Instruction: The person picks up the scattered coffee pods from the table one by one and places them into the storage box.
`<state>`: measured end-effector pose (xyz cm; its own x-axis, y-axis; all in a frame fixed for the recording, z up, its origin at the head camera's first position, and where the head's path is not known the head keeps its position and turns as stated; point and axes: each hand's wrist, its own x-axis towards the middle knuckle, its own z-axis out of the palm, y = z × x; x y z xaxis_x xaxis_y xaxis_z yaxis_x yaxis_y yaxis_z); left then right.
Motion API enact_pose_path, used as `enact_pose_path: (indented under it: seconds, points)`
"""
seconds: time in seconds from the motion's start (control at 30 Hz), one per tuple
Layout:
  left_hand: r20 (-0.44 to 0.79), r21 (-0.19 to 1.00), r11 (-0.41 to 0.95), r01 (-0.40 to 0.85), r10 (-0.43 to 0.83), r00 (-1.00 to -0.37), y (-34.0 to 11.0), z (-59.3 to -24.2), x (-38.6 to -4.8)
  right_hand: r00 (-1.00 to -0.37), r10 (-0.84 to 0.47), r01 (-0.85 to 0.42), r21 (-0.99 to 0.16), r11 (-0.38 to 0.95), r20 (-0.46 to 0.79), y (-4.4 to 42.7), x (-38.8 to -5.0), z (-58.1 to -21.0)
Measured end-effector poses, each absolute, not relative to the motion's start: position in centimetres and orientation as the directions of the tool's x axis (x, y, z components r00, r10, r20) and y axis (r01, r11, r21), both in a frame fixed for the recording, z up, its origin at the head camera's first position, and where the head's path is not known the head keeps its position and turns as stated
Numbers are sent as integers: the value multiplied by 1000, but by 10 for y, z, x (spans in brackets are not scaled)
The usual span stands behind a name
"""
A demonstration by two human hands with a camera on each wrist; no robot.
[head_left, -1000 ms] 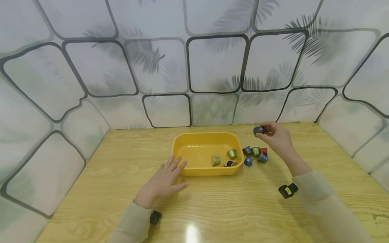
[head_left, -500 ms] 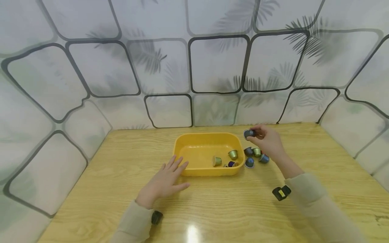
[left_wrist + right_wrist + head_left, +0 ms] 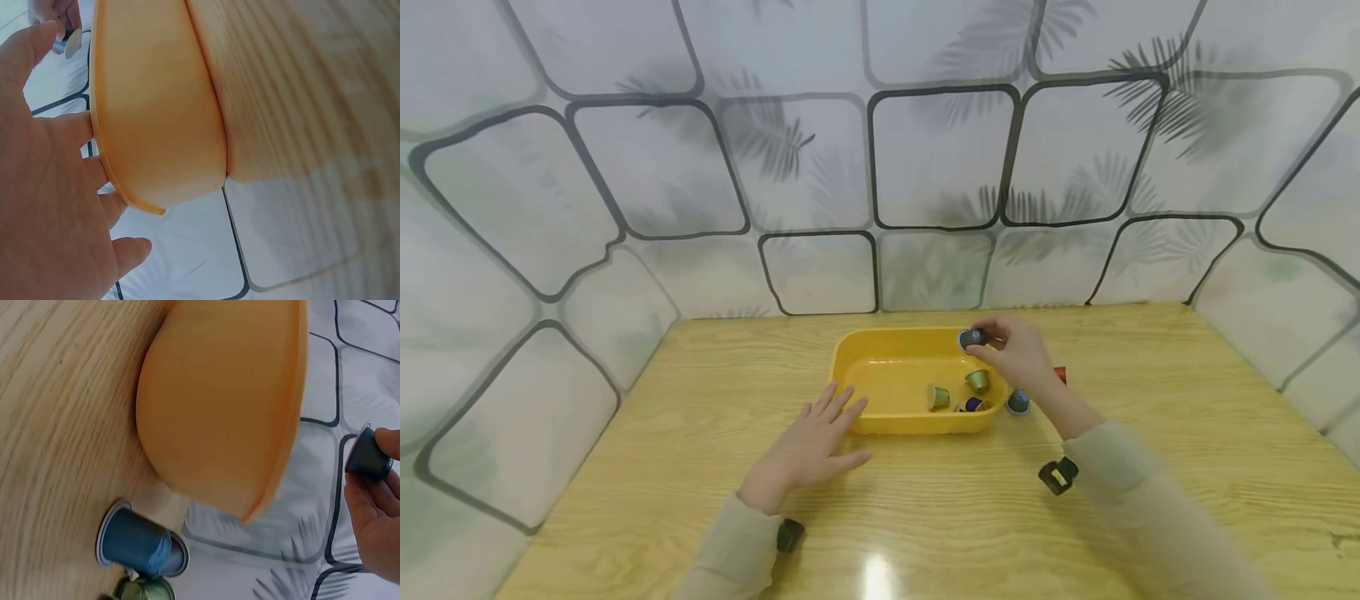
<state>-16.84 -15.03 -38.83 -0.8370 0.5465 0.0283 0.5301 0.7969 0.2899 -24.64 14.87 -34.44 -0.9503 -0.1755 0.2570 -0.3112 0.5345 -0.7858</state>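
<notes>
The right hand point(image 3: 1021, 357) pinches a dark capsule point(image 3: 970, 339) over a yellow tray point(image 3: 898, 425) already holding green capsules point(image 3: 977, 382), left hand point(image 3: 805, 447) spread empty beside it, a blue capsule point(image 3: 1018, 402) among those outside.

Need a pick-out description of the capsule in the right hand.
Find the yellow tray on the wooden table. By its far right corner, the right hand pinches a dark capsule with a pale rim. Unlike the green capsules inside the tray, this one is held up in the air.
</notes>
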Motion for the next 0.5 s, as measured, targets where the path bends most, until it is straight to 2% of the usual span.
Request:
enact_pose_path:
  seconds: [0.5]
  points:
    - [20,294,801,522,541,-841,-149,-386,-168,-944,-206,-329,-768,550,258,132,-243,-341]
